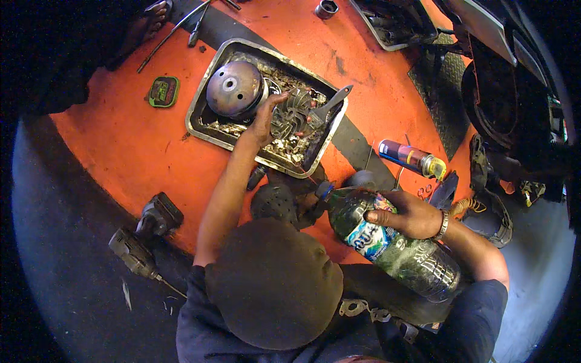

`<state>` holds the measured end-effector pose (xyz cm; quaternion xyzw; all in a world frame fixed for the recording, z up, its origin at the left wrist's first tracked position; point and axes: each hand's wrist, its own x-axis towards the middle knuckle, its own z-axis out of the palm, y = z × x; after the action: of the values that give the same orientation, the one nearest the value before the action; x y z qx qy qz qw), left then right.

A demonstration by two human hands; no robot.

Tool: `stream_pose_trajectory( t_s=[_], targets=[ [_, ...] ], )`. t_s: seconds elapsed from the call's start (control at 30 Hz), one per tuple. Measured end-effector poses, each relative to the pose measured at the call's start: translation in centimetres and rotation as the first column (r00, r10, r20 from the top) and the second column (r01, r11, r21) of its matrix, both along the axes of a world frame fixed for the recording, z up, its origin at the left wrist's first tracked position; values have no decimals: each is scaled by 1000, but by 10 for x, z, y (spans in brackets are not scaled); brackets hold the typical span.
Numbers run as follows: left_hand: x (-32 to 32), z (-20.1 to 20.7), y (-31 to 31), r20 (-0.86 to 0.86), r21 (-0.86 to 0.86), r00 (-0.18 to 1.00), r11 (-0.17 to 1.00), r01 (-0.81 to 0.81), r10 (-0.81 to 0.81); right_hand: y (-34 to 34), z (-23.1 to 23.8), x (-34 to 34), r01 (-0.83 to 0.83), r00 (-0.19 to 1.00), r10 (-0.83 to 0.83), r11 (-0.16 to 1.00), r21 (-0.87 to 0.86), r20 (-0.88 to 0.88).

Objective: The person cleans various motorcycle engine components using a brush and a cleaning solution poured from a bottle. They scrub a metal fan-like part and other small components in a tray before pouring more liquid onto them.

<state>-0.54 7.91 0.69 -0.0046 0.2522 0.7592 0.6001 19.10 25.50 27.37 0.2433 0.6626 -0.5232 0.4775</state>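
My left hand (pixel 261 124) is at the lower right side of a round dark metal drum (pixel 231 89) with several holes in its face. Its thumb sticks out and the other fingers are mostly hidden, seemingly around the drum's edge. The drum lies in a rectangular metal tray (pixel 206 137), beside grimy finned metal parts (pixel 290 114) and a paintbrush (pixel 333 100). In my right hand (pixel 411 215) is a large clear plastic bottle (pixel 417 260) with liquid inside. It is tilted, its blue-capped neck (pixel 325 190) pointing towards the tray.
A cordless power tool (pixel 136 245) lies at the left, near a small green-edged tin (pixel 163 92). Right of the tray are a spray can (pixel 405 156) and a sandal (pixel 487 218). Long tools (pixel 175 33) and another tray (pixel 393 46) lie farther off. A dark cap (pixel 275 284) blocks the lower middle.
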Motion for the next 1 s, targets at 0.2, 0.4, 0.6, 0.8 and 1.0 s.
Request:
stream_pose_trajectory(
  t_s=[0.2, 0.4, 0.6, 0.8, 1.0],
  targets=[
    [1, -1, 1, -15, -22, 1000, 1000, 5, -6, 0, 1, 0, -30, 998, 28, 999, 38, 64],
    [2, 2, 1, -20, -52, 1000, 999, 8, -9, -1, 11, -8, -5, 1000, 4, 992, 125, 13],
    [3, 7, 0, -8, -85, 999, 995, 44, -45, -1, 24, -19, 99, 995, -99, 995, 1, 26],
    [4, 7, 1, -15, -86, 999, 996, 29, -30, 0, 21, -16, 81, 996, -81, 997, 8, 34],
    [4, 10, -1, -73, -69, 997, 997, 29, -34, 4, 20, -13, 161, 987, -161, 986, 45, 8]
  ],
)
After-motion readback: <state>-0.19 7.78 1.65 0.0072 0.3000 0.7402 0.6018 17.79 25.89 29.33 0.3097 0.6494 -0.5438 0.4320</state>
